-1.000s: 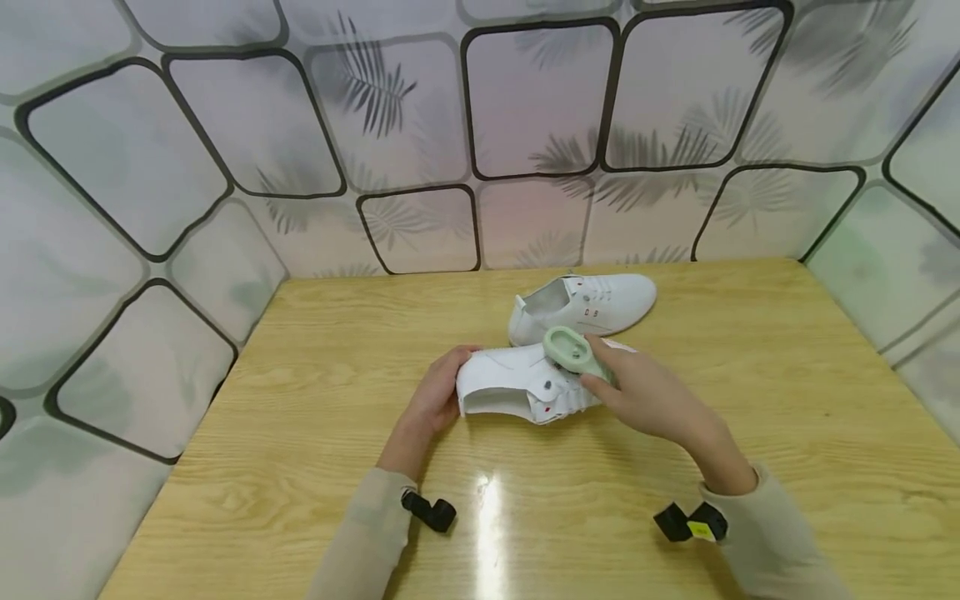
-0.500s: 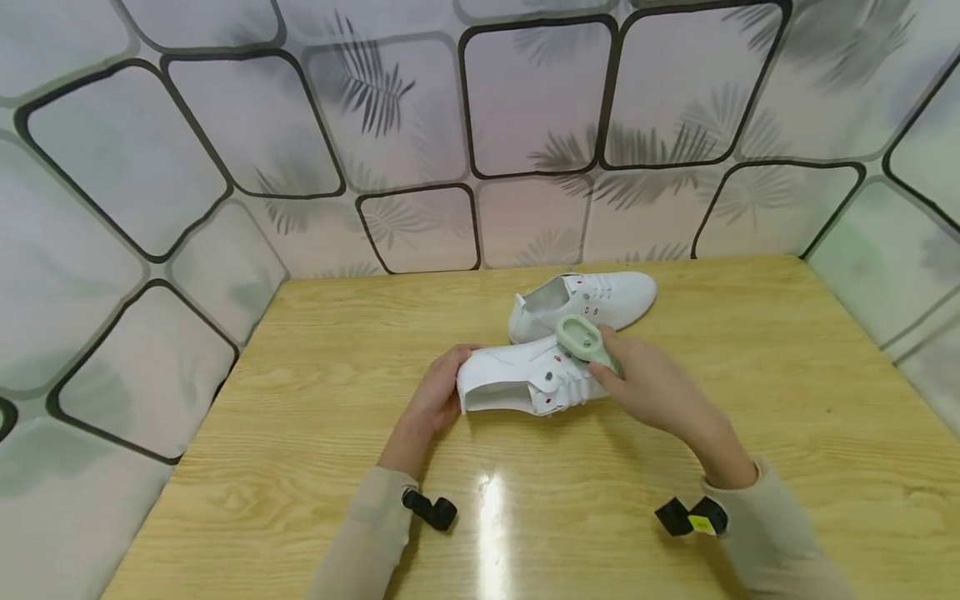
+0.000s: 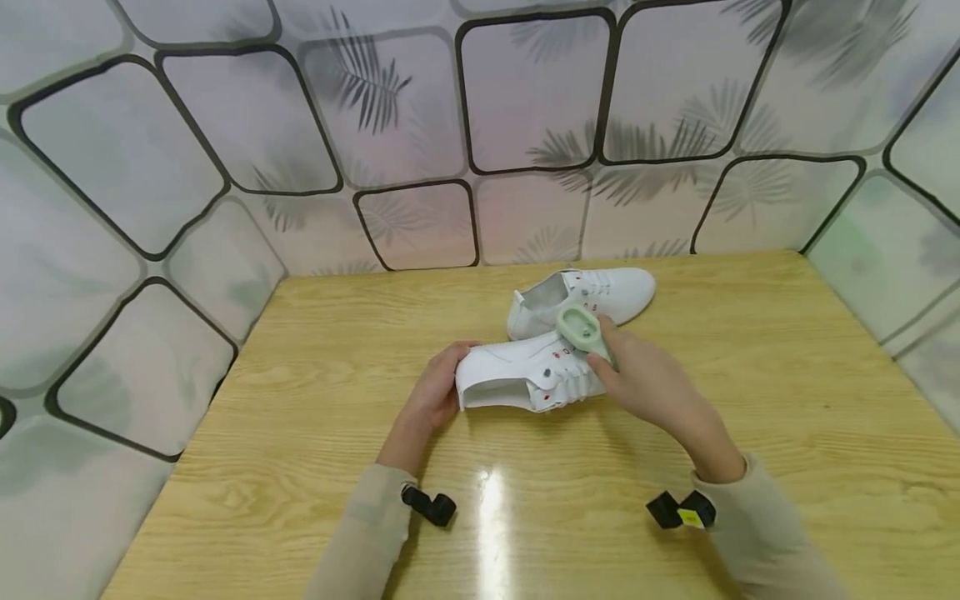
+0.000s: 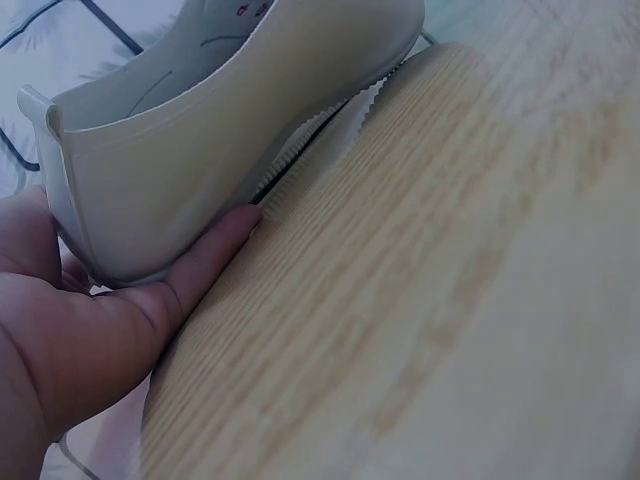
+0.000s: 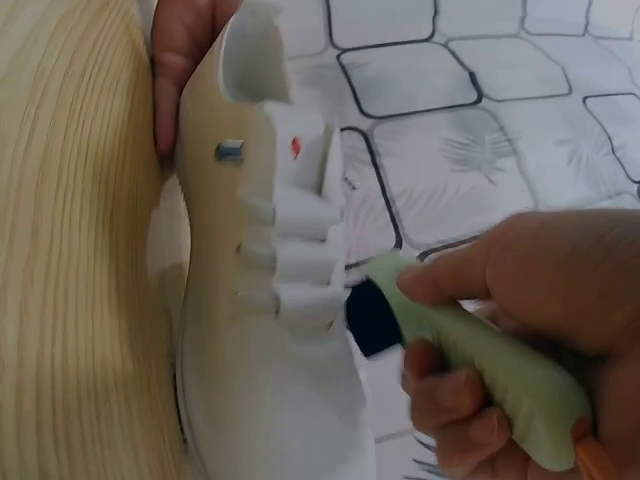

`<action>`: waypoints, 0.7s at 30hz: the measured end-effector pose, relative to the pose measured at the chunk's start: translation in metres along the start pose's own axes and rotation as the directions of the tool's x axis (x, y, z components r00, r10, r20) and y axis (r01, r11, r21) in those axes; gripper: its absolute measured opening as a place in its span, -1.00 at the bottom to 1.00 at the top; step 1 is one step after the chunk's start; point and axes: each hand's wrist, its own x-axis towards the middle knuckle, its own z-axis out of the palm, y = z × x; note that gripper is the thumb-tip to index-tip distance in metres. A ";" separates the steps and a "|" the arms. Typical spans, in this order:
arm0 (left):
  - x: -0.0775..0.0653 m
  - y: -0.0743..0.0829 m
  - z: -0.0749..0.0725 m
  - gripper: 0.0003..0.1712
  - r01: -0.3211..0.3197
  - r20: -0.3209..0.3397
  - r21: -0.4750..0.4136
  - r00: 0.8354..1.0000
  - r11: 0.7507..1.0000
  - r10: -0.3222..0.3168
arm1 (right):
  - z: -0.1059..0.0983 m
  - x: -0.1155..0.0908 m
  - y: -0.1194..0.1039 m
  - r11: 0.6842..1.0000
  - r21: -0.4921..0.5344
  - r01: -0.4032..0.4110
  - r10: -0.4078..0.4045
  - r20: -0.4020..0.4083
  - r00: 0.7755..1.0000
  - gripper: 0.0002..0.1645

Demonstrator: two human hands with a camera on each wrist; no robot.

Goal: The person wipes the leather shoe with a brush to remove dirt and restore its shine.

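We are facing a patterned wall [image 3: 540, 92] behind the rear shoe [image 3: 622, 293]; a wood-grain table [image 3: 262, 492] is supporting that shoe and spreading out around it. The white front shoe [image 3: 501, 364] is sitting on the person's side of the rear shoe, partly overlapping it in our line of sight; we are not managing to tell whether the two are touching. Its long axis is running left to right, roughly parallel with the rear shoe, heel pointing left, toe [image 5: 290, 430] pointing right. It is tilting, its foot opening facing the person.

Hands are working apart. The right hand [image 3: 648, 375], to the near right of the rear shoe, is gripping a pale green brush [image 3: 581, 329]; the left hand [image 3: 437, 387], to the near left, is clamping the heel. Compared with a second ago, the brush is lying farther toward the toe and closer to the rear shoe, and previously covered eyelets [image 3: 557, 355] are now showing. Dark bristles [image 5: 372, 318] are facing the laces [image 5: 305, 260]; contact we are not managing to confirm.
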 end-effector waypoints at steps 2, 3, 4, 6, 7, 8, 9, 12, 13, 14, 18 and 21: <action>0.000 0.001 0.000 -0.62 -0.002 -0.005 0.005 1.000 1.000 0.002 | 0.001 0.001 -0.001 1.000 0.010 0.017 -0.017 0.015 1.000 -0.23; 0.000 0.001 0.001 -0.62 -0.004 -0.005 0.006 1.000 1.000 0.004 | 0.001 0.001 -0.002 1.000 0.008 0.028 -0.028 0.014 0.999 -0.24; -0.001 0.001 0.001 -0.63 -0.004 -0.005 0.004 1.000 1.000 0.004 | 0.002 0.001 -0.002 0.999 0.001 0.032 -0.032 0.011 0.999 -0.24; -0.001 0.002 0.002 -0.64 -0.007 -0.002 0.001 1.000 1.000 0.007 | 0.002 0.001 -0.001 0.999 -0.027 0.026 -0.026 -0.006 1.000 -0.25; -0.001 0.002 0.002 -0.65 -0.005 -0.005 -0.006 1.000 1.000 0.005 | 0.002 0.001 -0.001 0.999 -0.045 0.019 -0.019 -0.010 1.000 -0.25; -0.001 0.001 0.002 -0.65 -0.005 -0.005 -0.008 1.000 1.000 0.005 | 0.002 0.001 -0.001 0.998 -0.067 0.017 -0.017 -0.010 1.000 -0.25; -0.001 0.001 0.002 -0.65 -0.003 -0.008 -0.011 1.000 1.000 0.003 | 0.002 0.001 -0.001 0.996 -0.083 0.022 -0.022 -0.004 1.000 -0.25; -0.001 0.001 0.002 -0.65 -0.005 -0.012 -0.010 1.000 1.000 0.004 | 0.002 0.000 -0.001 0.991 -0.127 0.031 -0.029 0.017 0.999 -0.26; 0.000 0.001 0.002 -0.64 -0.003 -0.011 -0.007 1.000 1.000 0.003 | 0.001 0.000 -0.002 0.989 -0.147 0.025 -0.023 0.011 1.000 -0.27; 0.000 0.001 0.001 -0.64 -0.005 -0.010 -0.006 1.000 1.000 0.005 | 0.001 0.000 -0.002 0.985 -0.171 0.010 -0.010 0.000 1.000 -0.28; -0.001 0.001 0.001 -0.63 0.003 -0.013 -0.005 1.000 1.000 -0.003 | 0.002 -0.001 -0.004 0.970 -0.241 -0.020 0.018 -0.010 1.000 -0.30; -0.001 0.001 0.002 -0.64 0.002 -0.013 -0.007 1.000 1.000 -0.002 | 0.002 -0.002 -0.005 0.969 -0.249 0.002 -0.003 -0.003 1.000 -0.30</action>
